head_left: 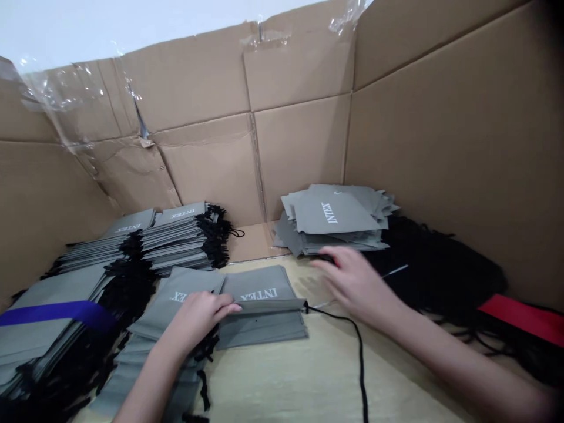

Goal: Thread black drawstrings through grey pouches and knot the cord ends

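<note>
My left hand [200, 317] is closed on the folded top hem of a grey INTEX pouch [264, 332], which lies flat on the table. A black cord [359, 341] comes out of the hem's right end by a knot and trails toward the table's near edge. My right hand [352, 282] is raised right of the pouch, slightly blurred, its fingers bent together around something small and dark that I cannot make out. A thin pale rod [396, 271] shows beyond the right wrist; its other visible part is near the hem's end.
Loose grey pouches [335, 214] are piled at the back. Corded pouches are stacked at the left [176, 238], with a purple-banded bundle [30, 341] nearer. Black cords [436, 258] and a red strip [524, 317] lie right. Cardboard walls [299, 141] surround the table.
</note>
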### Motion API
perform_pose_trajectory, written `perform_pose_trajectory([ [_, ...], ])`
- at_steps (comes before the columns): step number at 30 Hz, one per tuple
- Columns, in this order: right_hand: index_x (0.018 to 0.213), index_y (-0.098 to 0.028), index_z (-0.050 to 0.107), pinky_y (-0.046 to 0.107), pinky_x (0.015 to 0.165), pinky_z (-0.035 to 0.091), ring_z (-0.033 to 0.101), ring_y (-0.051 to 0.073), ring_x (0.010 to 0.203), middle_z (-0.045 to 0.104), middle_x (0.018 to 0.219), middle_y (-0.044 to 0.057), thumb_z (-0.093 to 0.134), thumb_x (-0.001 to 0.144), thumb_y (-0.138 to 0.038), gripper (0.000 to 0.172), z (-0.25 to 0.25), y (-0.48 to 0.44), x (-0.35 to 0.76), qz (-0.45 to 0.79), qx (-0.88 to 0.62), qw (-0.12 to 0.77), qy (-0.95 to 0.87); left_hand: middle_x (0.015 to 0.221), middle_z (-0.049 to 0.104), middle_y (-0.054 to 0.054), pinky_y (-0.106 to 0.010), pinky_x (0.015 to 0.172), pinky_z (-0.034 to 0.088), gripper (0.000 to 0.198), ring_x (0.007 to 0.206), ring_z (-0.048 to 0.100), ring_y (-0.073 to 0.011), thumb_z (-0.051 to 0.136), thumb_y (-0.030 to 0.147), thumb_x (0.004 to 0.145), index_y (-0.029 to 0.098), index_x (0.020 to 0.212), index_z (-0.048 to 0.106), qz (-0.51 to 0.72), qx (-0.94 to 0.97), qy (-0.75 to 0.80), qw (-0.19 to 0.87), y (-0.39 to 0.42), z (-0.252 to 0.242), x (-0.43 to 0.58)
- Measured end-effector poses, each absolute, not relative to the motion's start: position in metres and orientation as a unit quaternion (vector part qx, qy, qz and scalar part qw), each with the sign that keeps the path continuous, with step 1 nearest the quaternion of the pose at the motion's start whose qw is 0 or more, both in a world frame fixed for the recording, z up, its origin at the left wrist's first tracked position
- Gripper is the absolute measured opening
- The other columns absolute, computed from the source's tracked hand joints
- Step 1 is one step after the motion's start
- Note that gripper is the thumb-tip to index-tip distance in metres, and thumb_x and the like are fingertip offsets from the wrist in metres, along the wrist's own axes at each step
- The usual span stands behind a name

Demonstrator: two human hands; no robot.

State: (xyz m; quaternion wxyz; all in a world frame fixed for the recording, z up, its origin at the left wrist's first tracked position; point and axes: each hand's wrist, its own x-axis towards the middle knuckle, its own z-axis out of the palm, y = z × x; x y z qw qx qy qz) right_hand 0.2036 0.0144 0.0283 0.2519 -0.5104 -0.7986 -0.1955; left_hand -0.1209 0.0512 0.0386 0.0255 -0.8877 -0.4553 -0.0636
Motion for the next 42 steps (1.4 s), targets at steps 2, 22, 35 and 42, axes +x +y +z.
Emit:
perform_pose_trajectory([
  [2,0.101,-0.025,0.063,0.041,0.094,0.035,0.039,0.025,0.118,0.046,0.125,0.009,0.041,0.089,-0.030,0.025,0.018,0.018,0.189,-0.045,-0.462,0.239,-0.853,0.058,0.062,-0.002,-0.024,0.052,0.025,0.048,0.058,0.060,-0.0191,0.028,0.051,0.090,0.022,0.071,0.060,-0.061,-0.887,-0.458,0.022,0.051,0.037,-0.120],
  [22,0.073,-0.019,0.051,0.033,0.075,0.041,0.055,0.019,0.080,0.060,0.081,0.004,0.027,0.092,-0.048,0.042,0.018,0.024,0.204,0.364,-0.436,0.367,-0.737,0.124,0.051,-0.009,-0.038,0.092,0.036,0.046,0.114,0.044,-0.0277,0.055,0.032,0.078,0.028,0.124,0.049,-0.027,-0.925,-0.376,0.053,0.040,0.035,-0.095],
  [35,0.092,-0.024,0.061,0.030,0.069,0.044,0.059,0.020,0.081,0.064,0.091,0.002,0.051,0.083,-0.025,0.013,0.018,0.019,0.246,0.111,-0.484,0.143,-0.856,0.090,0.059,-0.008,-0.035,0.065,0.046,0.018,0.082,0.057,-0.0250,0.036,0.025,0.091,0.018,0.091,0.053,0.000,-0.922,-0.361,0.138,0.016,0.012,-0.007],
  [42,0.094,-0.028,0.066,0.024,0.061,0.042,0.060,0.014,0.072,0.063,0.090,-0.001,0.045,0.089,-0.026,0.022,0.030,0.013,0.240,0.034,-0.465,0.174,-0.867,0.088,0.062,-0.004,-0.027,0.062,0.045,0.020,0.083,0.059,-0.0209,0.036,0.019,0.091,0.022,0.092,0.055,-0.035,-0.910,-0.406,0.082,0.025,0.011,-0.013],
])
